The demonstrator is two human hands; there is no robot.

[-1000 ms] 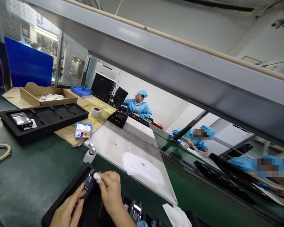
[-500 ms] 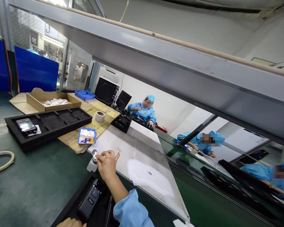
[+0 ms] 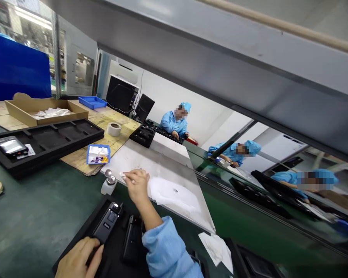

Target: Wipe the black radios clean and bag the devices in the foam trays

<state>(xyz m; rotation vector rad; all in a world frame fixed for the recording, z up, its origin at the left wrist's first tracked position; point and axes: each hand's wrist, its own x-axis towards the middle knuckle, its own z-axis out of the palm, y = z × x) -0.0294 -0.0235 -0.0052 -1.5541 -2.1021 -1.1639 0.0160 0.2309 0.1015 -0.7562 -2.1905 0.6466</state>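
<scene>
Small white wad (image 3: 122, 175) is pinched by the right hand (image 3: 138, 187); black oblong device (image 3: 108, 221) is apparently held by the left hand (image 3: 79, 258), handling unfinished.

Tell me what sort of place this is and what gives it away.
Probably a factory workroom, perhaps for electronics. People in matching blue caps and smocks are at benches across the room, and a black tray holds black devices in front of the wearer.

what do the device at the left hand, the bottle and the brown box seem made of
Device: probably plastic, satin black with soft highlights. Bottle: likely plastic, milky white; its top shines like metal. Box: apparently cardboard, matt brown with thin walls.
</scene>
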